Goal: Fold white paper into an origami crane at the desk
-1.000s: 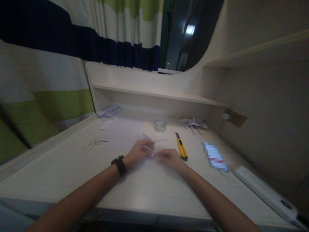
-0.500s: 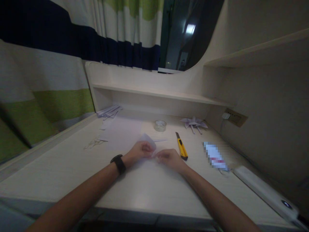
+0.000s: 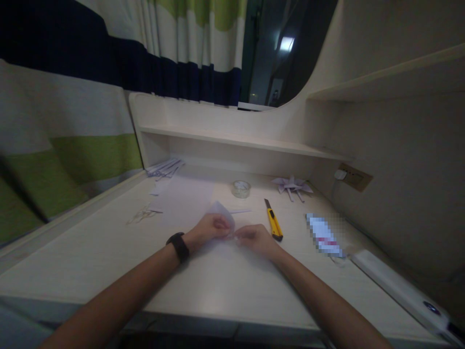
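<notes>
My left hand point(image 3: 211, 227), with a dark watch on its wrist, pinches a small piece of white paper point(image 3: 222, 209) that curves up behind the fingers. Close to its right side, my right hand point(image 3: 256, 238) has thumb and forefinger closed at the paper's lower corner; what exactly lies between those fingertips is too small to make out. A thin paper strip point(image 3: 240, 211) lies just beyond the hands. The yellow utility knife point(image 3: 274, 221) rests right of my right hand, blade pointing away. Behind the hands stands a roll of clear tape point(image 3: 240, 189).
Flat white sheets point(image 3: 189, 194) lie left of the tape, with paper strips point(image 3: 166, 167) piled at the back left. Rubber bands point(image 3: 143, 214) are at the left. Folded paper pinwheels point(image 3: 291, 185) sit back right. A blurred-out phone-like object point(image 3: 324, 236) and a white lamp bar point(image 3: 397, 286) line the right.
Almost nothing differs. Both hands stay in place at the paper, with only a slight shift of the fingers and the paper's curved edge.
</notes>
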`<state>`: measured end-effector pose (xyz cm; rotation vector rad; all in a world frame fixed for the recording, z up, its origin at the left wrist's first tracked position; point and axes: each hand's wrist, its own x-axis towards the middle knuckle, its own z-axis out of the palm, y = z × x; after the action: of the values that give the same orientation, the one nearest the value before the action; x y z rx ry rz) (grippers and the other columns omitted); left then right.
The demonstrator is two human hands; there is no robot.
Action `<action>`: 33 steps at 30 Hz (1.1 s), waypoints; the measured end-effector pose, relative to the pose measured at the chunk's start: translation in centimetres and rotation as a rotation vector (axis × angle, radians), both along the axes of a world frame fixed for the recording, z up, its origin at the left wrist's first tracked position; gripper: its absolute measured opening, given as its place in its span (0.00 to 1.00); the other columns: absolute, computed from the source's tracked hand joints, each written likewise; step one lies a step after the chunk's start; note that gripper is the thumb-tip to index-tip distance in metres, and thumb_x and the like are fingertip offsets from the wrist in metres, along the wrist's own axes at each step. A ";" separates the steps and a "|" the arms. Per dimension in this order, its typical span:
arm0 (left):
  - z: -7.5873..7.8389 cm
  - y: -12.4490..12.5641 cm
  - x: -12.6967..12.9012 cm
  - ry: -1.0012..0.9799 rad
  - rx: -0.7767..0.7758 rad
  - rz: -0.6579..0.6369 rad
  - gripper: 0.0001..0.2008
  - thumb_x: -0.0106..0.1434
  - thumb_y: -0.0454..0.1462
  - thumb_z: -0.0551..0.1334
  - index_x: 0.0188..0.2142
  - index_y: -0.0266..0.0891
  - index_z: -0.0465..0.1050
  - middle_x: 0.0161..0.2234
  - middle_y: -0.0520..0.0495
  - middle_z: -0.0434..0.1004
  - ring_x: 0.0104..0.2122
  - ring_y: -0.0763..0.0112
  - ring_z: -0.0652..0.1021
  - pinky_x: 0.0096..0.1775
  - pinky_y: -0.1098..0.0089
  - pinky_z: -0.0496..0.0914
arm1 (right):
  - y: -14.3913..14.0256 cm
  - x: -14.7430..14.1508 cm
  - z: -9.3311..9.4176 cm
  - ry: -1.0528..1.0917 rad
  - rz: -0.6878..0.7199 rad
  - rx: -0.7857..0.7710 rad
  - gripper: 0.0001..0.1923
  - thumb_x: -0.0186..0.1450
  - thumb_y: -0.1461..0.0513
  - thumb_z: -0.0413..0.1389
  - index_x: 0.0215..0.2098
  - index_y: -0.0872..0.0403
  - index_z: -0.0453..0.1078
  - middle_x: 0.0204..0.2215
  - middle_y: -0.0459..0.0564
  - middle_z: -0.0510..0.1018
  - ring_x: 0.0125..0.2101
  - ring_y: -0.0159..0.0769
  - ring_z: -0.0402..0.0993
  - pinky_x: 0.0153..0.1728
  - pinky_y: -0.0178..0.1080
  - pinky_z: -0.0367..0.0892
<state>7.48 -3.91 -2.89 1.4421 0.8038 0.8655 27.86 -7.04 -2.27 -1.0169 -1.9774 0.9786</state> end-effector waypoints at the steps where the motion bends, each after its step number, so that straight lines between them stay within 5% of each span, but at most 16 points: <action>1: 0.0 0.0 0.0 -0.003 -0.001 -0.006 0.18 0.44 0.40 0.72 0.29 0.32 0.69 0.25 0.45 0.76 0.25 0.70 0.76 0.30 0.69 0.68 | 0.0 0.0 0.1 -0.008 0.009 0.006 0.12 0.55 0.58 0.61 0.36 0.55 0.78 0.29 0.50 0.80 0.30 0.36 0.74 0.31 0.37 0.68; 12: -0.3 0.1 -0.1 -0.007 0.022 -0.026 0.15 0.45 0.38 0.71 0.29 0.32 0.71 0.25 0.47 0.76 0.25 0.71 0.75 0.30 0.70 0.67 | 0.0 -0.2 0.0 0.014 0.014 -0.008 0.11 0.55 0.60 0.60 0.36 0.55 0.77 0.29 0.49 0.80 0.30 0.37 0.75 0.33 0.38 0.69; 20: -0.2 0.0 0.3 0.011 0.061 -0.031 0.17 0.48 0.40 0.70 0.32 0.33 0.69 0.27 0.46 0.76 0.26 0.69 0.76 0.29 0.69 0.68 | -0.4 0.1 0.6 -0.139 -0.004 0.129 0.31 0.52 0.67 0.62 0.54 0.51 0.65 0.29 0.45 0.78 0.26 0.30 0.72 0.28 0.32 0.66; 33: -0.1 -0.3 0.6 0.277 0.365 0.084 0.08 0.49 0.35 0.67 0.28 0.36 0.70 0.27 0.47 0.77 0.28 0.68 0.76 0.31 0.69 0.68 | 0.0 0.6 0.1 -0.319 -0.045 0.284 0.12 0.54 0.65 0.60 0.38 0.53 0.73 0.30 0.46 0.78 0.26 0.31 0.72 0.29 0.31 0.63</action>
<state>8.11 -4.21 -2.95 1.8905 0.9519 0.9210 28.45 -7.09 -2.15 -1.0999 -2.2611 0.5120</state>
